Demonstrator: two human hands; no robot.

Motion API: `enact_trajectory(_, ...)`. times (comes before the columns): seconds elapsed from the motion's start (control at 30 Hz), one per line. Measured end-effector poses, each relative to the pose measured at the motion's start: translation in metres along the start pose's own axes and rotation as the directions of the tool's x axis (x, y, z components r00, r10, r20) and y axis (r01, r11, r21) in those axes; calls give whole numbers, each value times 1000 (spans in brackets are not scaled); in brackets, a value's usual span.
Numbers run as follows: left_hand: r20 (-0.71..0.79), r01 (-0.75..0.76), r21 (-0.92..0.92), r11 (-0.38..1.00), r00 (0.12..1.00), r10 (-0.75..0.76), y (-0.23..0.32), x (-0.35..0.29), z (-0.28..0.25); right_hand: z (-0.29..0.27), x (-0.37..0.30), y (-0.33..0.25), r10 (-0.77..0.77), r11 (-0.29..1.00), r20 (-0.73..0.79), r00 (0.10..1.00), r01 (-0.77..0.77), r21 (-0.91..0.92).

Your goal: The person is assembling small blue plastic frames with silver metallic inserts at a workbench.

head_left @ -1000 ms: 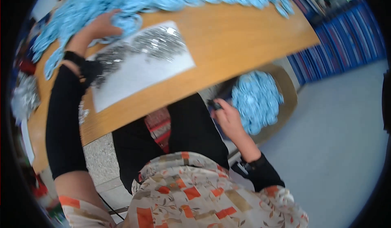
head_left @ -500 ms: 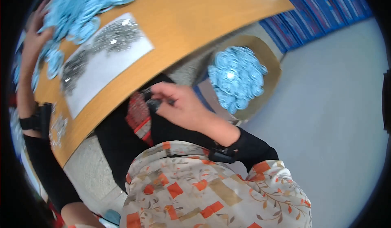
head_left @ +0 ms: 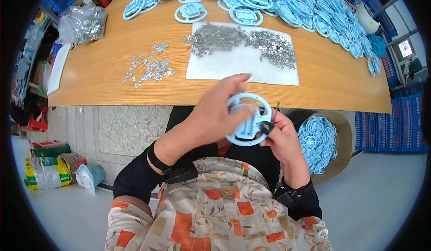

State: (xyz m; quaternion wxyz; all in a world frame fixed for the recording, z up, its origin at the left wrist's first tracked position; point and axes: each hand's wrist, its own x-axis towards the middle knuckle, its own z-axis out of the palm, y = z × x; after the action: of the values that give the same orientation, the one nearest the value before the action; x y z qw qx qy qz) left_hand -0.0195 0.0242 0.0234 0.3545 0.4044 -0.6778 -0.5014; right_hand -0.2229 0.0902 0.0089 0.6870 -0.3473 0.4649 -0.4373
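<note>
A light-blue ring with a raised centre, like a toy steering wheel (head_left: 262, 99), is held over my lap, just off the table's front edge. My left hand (head_left: 211, 114) reaches across its left side, the thumb blurred over the centre and the index finger stretched past the rim. My other left fingers are partly hidden. My right hand (head_left: 285, 139) grips the right rim between thumb and fingers. A black wrapping (head_left: 266, 126) covers the thumb tip there, and a thin dark rod (head_left: 277, 109) sticks up behind it, its kind unclear.
On the wooden table (head_left: 170, 91) lies a white sheet (head_left: 233, 68) with small metal pieces (head_left: 220, 38). Loose metal parts (head_left: 152, 67) and a filled plastic bag (head_left: 83, 24) sit left. Blue wheels (head_left: 292, 8) heap behind; a carton (head_left: 345, 143) of them stands right.
My left hand has come from the blue heap to my lap, at a blue wheel. My right hand, without a wheel before, now grips its rim. The view has turned toward the table.
</note>
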Motion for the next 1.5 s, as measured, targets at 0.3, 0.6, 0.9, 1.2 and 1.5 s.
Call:
enact_trajectory(0.3,-28,270,-479,835,946,-322,-41,-4,-30,-28,96,-42,-508,486,-95,856,194,-852)
enact_trajectory(0.6,13,285,-426,859,951,-309,-35,5,-27,-33,140,-62,-597,-252,325,734,213,-944)
enact_trajectory(0.9,25,185,-48,982,983,-184,-23,56,-21,7,106,-63,-596,169,261,759,436,-884)
enact_trajectory(1.2,-10,100,-12,995,995,-100,-25,53,-18,-5,104,-49,-450,638,74,890,379,-670)
enact_trajectory(1.5,10,146,-157,977,989,-147,-35,49,-15,-4,95,-46,-324,886,-71,944,276,-372)
